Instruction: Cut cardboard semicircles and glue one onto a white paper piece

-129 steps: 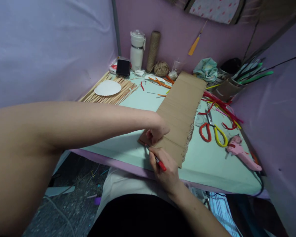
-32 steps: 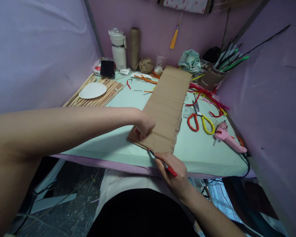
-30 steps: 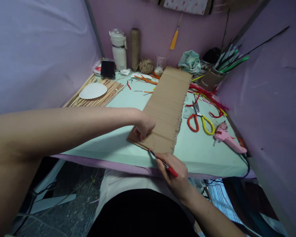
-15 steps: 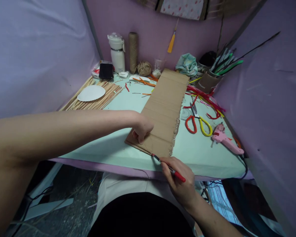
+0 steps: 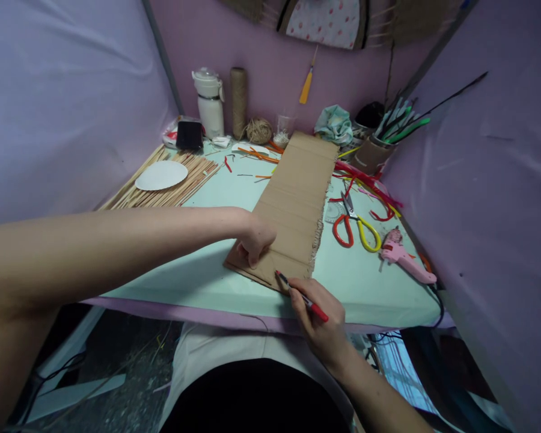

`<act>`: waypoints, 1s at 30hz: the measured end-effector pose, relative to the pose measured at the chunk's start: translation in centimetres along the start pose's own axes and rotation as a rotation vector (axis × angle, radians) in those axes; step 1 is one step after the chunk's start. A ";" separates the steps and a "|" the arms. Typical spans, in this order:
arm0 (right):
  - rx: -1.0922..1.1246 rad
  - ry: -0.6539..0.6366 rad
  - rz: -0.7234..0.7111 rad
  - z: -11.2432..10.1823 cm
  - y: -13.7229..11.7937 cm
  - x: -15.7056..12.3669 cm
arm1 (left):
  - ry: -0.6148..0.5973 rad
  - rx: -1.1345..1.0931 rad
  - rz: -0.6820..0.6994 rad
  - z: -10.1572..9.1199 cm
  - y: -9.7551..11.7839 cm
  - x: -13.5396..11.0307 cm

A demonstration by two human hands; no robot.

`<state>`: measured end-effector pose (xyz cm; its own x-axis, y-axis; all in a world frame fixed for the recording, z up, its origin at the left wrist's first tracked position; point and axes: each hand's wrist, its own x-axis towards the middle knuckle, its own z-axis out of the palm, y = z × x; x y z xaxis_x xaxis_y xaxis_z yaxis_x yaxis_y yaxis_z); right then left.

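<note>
A long sheet of brown cardboard [image 5: 297, 192] lies on the table, running away from me, with a ragged right edge. Over its near left part, my left hand [image 5: 256, 239] presses down with bent, closed fingers; what lies under the fingers is partly hidden. My right hand [image 5: 320, 310] grips a red marker [image 5: 309, 304], its tip over the cardboard near the front edge. Whether the tip touches the surface is hard to tell. A short dark line shows along the near edge, between the two hands.
Red-and-yellow scissors [image 5: 354, 219] and a pink glue gun [image 5: 406, 258] lie on the right. Thin wooden sticks [image 5: 193, 180] under a white oval disc [image 5: 161, 175] are at left. A bottle [image 5: 210, 105], twine ball [image 5: 258, 130] and a pot [image 5: 374, 155] of stems stand behind.
The marker tip has moved from the cardboard's near edge slightly inward, away from me. My left hand stays pressed on the cardboard. The whole view has shifted a little.
</note>
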<state>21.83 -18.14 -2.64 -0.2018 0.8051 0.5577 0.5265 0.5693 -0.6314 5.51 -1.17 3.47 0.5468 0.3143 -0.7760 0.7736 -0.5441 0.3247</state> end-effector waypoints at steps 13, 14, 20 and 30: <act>-0.055 -0.057 -0.073 0.3 -0.7 -0.6 | 0.011 0.029 0.021 0.2 -0.4 0.3; -0.052 -0.066 -0.078 0.2 -1.0 -0.7 | 0.005 0.026 0.018 0.2 -0.4 0.3; 0.098 -0.095 -0.048 -0.3 -2.3 -1.0 | 0.013 0.009 0.003 0.1 -0.1 0.0; 0.215 0.050 0.091 0.4 1.0 -0.2 | 0.183 0.154 -0.035 0.6 0.7 -3.0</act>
<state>22.01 -17.67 -3.58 -0.1174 0.8488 0.5155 0.3518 0.5210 -0.7777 4.22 -3.02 5.73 0.5806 0.4627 -0.6700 0.7425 -0.6386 0.2023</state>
